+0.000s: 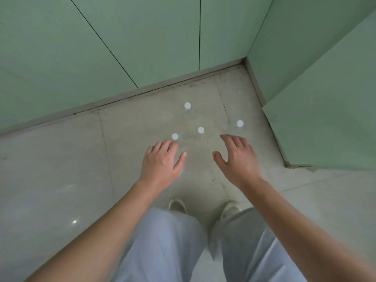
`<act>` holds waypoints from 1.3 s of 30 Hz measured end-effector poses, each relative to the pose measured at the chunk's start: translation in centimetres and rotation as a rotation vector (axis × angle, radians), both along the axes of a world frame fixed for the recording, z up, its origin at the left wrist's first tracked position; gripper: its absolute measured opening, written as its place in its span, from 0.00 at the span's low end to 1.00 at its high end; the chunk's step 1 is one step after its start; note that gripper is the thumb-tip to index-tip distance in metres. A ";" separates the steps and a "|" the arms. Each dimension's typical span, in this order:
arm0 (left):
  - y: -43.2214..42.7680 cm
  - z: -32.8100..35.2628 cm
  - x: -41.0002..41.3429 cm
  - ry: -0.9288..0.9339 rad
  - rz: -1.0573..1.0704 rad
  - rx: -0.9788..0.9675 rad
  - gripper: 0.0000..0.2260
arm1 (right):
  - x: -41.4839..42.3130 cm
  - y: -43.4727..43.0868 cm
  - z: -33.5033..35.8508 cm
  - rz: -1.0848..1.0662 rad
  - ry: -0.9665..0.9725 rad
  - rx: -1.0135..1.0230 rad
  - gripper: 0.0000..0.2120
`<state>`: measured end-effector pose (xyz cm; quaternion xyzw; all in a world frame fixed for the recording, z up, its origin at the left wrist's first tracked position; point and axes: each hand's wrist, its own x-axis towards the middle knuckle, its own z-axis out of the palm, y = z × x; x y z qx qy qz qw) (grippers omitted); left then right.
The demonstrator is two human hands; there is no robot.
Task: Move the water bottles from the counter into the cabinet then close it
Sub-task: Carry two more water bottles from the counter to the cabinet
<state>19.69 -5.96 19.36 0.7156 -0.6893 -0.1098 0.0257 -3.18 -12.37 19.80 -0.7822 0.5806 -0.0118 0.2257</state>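
Above pale trousers, the left hand and right hand reach down spread and empty toward four clear water bottles on the floor near the green cabinet doors; nearly invisible and clustered, one may topple if clipped.

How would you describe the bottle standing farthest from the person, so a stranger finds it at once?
Start at the corner where the green cabinet fronts meet. On the grey floor before it stand four clear bottles with white caps. The farthest bottle stands alone nearest the back panels, beyond the other three and both hands.
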 end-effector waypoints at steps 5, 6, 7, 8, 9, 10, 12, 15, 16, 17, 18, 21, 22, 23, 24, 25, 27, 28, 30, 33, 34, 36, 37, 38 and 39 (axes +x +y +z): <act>-3.2 -11.7 0.6 0.000 0.028 -0.047 0.20 | 1.8 -3.4 -11.2 0.060 -0.037 -0.048 0.25; -3.7 -13.5 0.6 -0.002 0.020 -0.051 0.20 | 1.9 -4.0 -12.9 0.070 -0.041 -0.055 0.25; -4.3 -15.1 0.7 -0.010 0.005 -0.064 0.20 | 2.0 -4.5 -14.5 0.083 -0.043 -0.058 0.24; -5.1 -16.4 0.8 -0.018 -0.013 -0.082 0.21 | 2.3 -5.3 -15.8 0.099 -0.045 -0.065 0.24; -6.1 -17.4 1.0 -0.021 -0.029 -0.108 0.21 | 2.6 -6.1 -16.8 0.117 -0.055 -0.087 0.24; -7.1 -18.0 1.3 -0.018 -0.040 -0.139 0.22 | 3.0 -7.1 -17.7 0.134 -0.072 -0.116 0.23; -9.3 -18.7 1.6 -0.013 -0.051 -0.203 0.22 | 3.8 -8.9 -18.7 0.156 -0.098 -0.176 0.23; -11.4 -19.3 1.4 -0.046 -0.093 -0.229 0.23 | 3.8 -10.7 -19.3 0.171 -0.106 -0.236 0.25; -11.6 -19.6 1.1 -0.058 -0.118 -0.213 0.24 | 3.4 -11.1 -19.3 0.164 -0.114 -0.250 0.25; -11.7 -20.0 0.8 -0.064 -0.144 -0.187 0.25 | 2.9 -11.5 -19.2 0.149 -0.123 -0.264 0.25; -11.6 -20.4 0.4 -0.065 -0.166 -0.150 0.26 | 2.4 -11.7 -19.1 0.128 -0.130 -0.272 0.25; -11.2 -21.0 -0.9 -0.035 -0.189 -0.076 0.28 | 1.0 -11.9 -18.4 0.056 -0.145 -0.261 0.25; -11.2 -21.1 -1.3 -0.017 -0.196 -0.067 0.27 | 0.7 -11.7 -18.1 0.042 -0.155 -0.255 0.25; -11.2 -21.1 -1.7 -0.005 -0.210 -0.064 0.27 | 0.5 -11.4 -17.8 0.036 -0.161 -0.250 0.24; -11.4 -21.1 -1.9 0.000 -0.229 -0.062 0.27 | 0.2 -11.1 -17.4 0.041 -0.163 -0.246 0.24; -11.6 -21.4 -2.0 -0.003 -0.246 -0.048 0.27 | -0.1 -10.8 -17.2 0.058 -0.159 -0.245 0.24; -12.1 -22.5 -1.7 -0.026 -0.275 0.026 0.29 | -1.0 -10.7 -16.7 0.090 -0.142 -0.256 0.24; -12.4 -23.5 -1.5 -0.027 -0.273 0.069 0.31 | -1.4 -11.0 -16.6 0.101 -0.127 -0.269 0.24; -12.6 -25.3 -1.1 0.044 -0.190 0.157 0.34 | -2.0 -12.2 -16.5 0.127 -0.095 -0.290 0.25; -12.8 -27.1 -1.2 0.123 -0.102 0.236 0.32 | -2.4 -14.4 -17.2 0.200 -0.049 -0.281 0.25; -13.0 -27.4 -1.4 0.130 -0.099 0.242 0.31 | -2.7 -15.1 -17.8 0.228 -0.023 -0.257 0.25; -13.5 -27.8 -1.9 0.204 -0.061 0.229 0.28 | -3.6 -16.1 -19.3 0.245 0.021 -0.190 0.25; -13.8 -27.9 -2.1 0.252 -0.036 0.216 0.26 | -4.2 -16.4 -19.9 0.232 0.032 -0.153 0.25; -14.2 -28.2 -2.3 0.293 -0.011 0.207 0.24 | -4.8 -16.7 -20.6 0.209 0.033 -0.125 0.25; -14.4 -28.6 -2.4 0.326 0.011 0.204 0.22 | -5.3 -16.9 -21.2 0.179 0.030 -0.107 0.26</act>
